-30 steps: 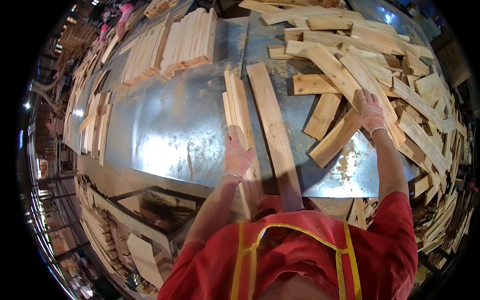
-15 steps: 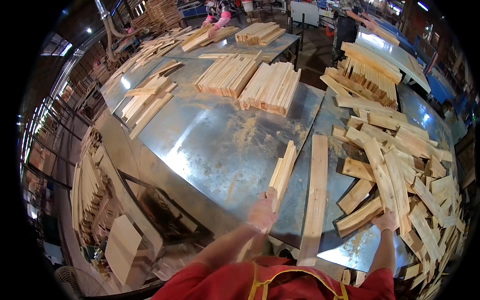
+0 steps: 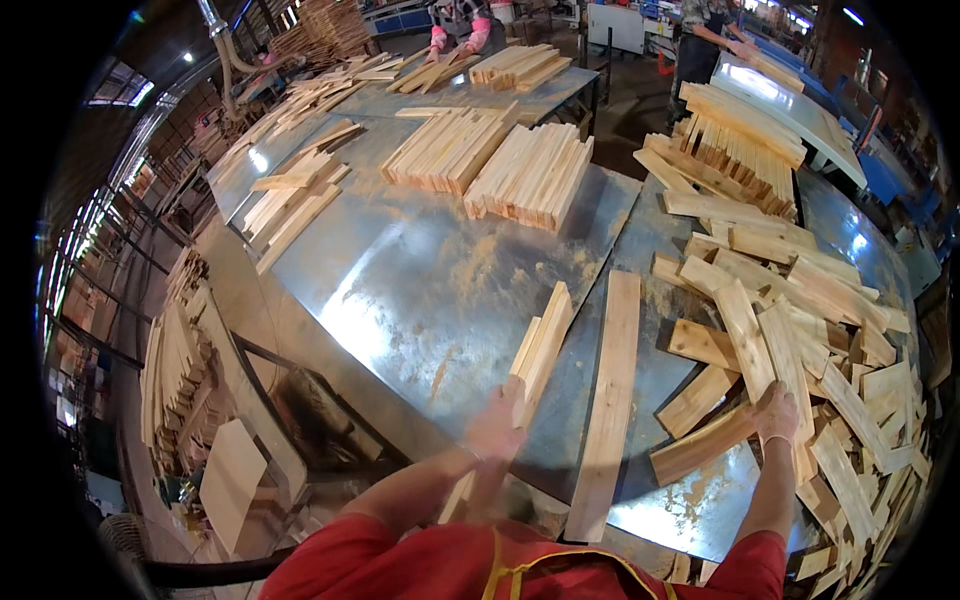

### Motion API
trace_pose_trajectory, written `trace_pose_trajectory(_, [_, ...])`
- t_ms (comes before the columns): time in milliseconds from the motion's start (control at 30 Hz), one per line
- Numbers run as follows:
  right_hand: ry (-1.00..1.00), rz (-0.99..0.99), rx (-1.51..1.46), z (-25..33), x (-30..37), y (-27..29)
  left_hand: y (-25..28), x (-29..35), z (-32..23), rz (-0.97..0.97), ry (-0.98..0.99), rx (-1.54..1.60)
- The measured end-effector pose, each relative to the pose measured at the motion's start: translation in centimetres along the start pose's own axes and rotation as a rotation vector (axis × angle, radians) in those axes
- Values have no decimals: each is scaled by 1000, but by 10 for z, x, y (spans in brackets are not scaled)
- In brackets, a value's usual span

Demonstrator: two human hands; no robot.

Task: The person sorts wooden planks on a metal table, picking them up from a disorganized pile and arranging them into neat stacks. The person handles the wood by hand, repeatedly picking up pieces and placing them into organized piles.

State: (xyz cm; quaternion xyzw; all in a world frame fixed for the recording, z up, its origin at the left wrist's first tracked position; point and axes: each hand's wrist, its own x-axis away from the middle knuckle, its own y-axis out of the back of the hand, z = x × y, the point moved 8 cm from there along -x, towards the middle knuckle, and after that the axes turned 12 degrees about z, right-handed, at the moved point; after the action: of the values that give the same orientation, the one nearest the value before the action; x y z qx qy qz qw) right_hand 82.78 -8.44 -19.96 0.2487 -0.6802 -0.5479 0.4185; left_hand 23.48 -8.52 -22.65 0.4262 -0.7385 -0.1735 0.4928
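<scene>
White cabinet [image 3: 616, 29], curved duct pipe [image 3: 221, 50]

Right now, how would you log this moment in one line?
left hand: holding narrow boards | right hand: on loose planks | between hands: one long board on metal table

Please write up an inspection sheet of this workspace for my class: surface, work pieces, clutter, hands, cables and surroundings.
Surface: metal tabletop, shiny, with patches of sawdust.
Job's things: narrow boards side by side at the left hand; one long plank lying between the hands.
Clutter: loose boards heaped at many angles on the right.
Hands: left on the narrow boards, blurred, grip unclear; right hand on boards of the heap, grip also unclear.
Cables: nothing seen.
Surroundings: two stacks of strips farther off; a co-worker's pink gloves at the far end; another person upper right.
</scene>
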Motion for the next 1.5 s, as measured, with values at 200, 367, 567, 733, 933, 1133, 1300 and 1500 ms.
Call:
trace_pose_trajectory(200, [220,32,-15,4,-3,19,-2,-1,0,-86,-52,30])
trace_pose_trajectory(367, [415,177,-492,103,79,-22,1,-3,0,-98,-75,3])
trace_pose_trajectory(567, [684,1071,-775,356,220,-139,-3,-12,13,-62,-147,155])
trace_pose_trajectory(733, [556,-65,-195,314,176,-73,-4,1,1,-104,-146,13])
trace_pose_trajectory(933, [274,193,-394,302,171,-110,-11,-14,17,-144,-146,-6])
trace_pose_trajectory(1133, [643,642,-816,383,234,-128,28,-62,47,-131,-256,272])
trace_pose_trajectory(1300, [934,759,-704,348,176,-52,30,-34,13,-277,96,-131])
trace_pose_trajectory(1500, [-36,-260,-220,-46,-38,44,25,-47,16,-279,224,-180])
